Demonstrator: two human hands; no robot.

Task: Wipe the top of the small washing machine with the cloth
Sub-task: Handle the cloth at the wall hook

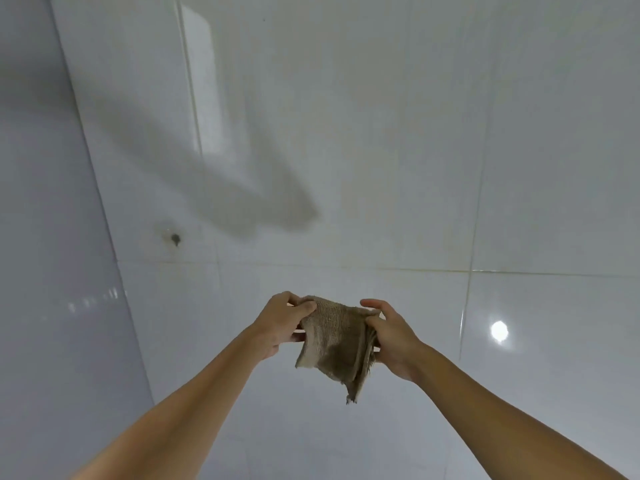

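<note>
Two hands, left hand (282,322) and right hand (393,337), are pinched closed on the brown cloth (334,348) before the tiled wall (381,133); no washing machine is seen, so wiping is judged unstarted.

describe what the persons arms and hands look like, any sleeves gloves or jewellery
Both forearms are bare for as far as the picture shows them, with no sleeve edge in view. The left hand and the right hand wear no gloves. No watch, bracelet or band shows at either wrist, and no ring can be seen on the visible fingers, though some of them are hidden. No markings show.
</note>
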